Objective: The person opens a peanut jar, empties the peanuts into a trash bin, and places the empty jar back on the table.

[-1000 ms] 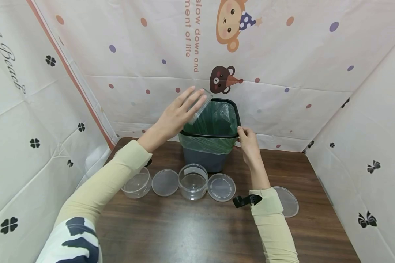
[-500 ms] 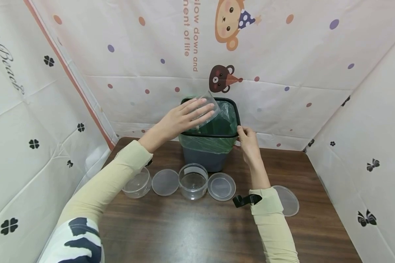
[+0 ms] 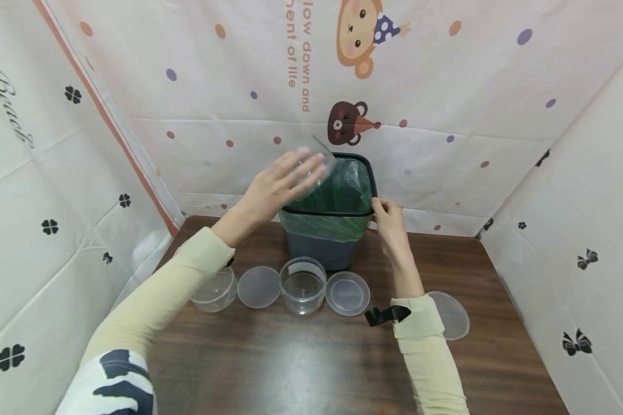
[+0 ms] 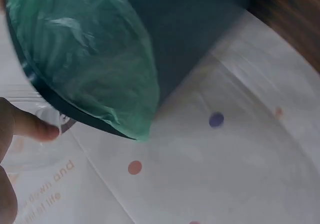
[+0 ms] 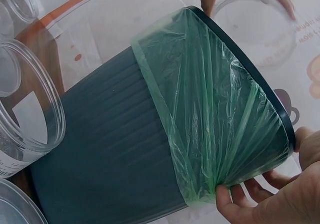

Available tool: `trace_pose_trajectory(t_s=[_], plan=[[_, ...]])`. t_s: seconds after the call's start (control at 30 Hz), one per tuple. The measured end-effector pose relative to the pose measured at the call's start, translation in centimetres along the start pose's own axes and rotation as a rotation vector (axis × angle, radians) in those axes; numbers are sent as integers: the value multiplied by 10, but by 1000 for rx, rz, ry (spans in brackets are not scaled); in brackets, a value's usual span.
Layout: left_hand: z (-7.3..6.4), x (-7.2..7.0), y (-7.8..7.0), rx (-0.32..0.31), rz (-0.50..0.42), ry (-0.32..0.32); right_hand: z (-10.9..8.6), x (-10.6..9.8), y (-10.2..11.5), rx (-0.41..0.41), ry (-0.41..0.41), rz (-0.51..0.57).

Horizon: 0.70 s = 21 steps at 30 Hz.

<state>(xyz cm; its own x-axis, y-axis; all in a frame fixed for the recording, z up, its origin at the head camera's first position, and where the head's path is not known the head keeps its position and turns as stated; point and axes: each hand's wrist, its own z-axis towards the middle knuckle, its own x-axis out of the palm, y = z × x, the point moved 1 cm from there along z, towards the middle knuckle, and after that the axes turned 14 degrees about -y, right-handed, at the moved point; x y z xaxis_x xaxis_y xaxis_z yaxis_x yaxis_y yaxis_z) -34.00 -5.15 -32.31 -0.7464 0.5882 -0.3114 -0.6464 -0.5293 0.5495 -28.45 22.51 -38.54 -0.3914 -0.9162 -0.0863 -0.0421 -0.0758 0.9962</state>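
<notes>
My left hand (image 3: 276, 185) holds a clear plastic container (image 5: 255, 31) tilted over the left side of the bin's mouth. Its fingers are blurred in the head view, and a thumb lies against the container wall in the left wrist view. The dark grey-blue bin (image 3: 319, 252) stands upright at the back of the table, lined with a thin green bin bag (image 3: 350, 229) folded over its wall. At the bin's right front corner, my right hand (image 3: 391, 226) grips the black rim, thumb on top and fingers below against the bag.
In front of the bin stand a clear round tub (image 3: 303, 291) and, further left, another tub (image 3: 215, 294) partly behind the left sleeve. Flat lids (image 3: 259, 287) lie beside them, one lid (image 3: 453, 316) by the right forearm. Printed cloth walls (image 3: 420, 75) surround the wooden table (image 3: 291, 369).
My left hand first moved right and down over the bin with the container, then back left and slightly up, the container's tilt changing. My right hand keeps its grip on the rim.
</notes>
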Motion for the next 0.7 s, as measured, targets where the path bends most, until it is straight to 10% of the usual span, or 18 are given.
trace_pose_trajectory(t_s=[0.17, 0.3, 0.7], plan=[[3, -16, 3, -457, -164, -99, 1, -2, -1, 3, 11, 27], [3, -36, -2, -690, -251, -128, 1, -5, -5, -16, 31, 47], [-2, -74, -62, -877, -515, -112, -16, -49, -35, -369, -89, -303]])
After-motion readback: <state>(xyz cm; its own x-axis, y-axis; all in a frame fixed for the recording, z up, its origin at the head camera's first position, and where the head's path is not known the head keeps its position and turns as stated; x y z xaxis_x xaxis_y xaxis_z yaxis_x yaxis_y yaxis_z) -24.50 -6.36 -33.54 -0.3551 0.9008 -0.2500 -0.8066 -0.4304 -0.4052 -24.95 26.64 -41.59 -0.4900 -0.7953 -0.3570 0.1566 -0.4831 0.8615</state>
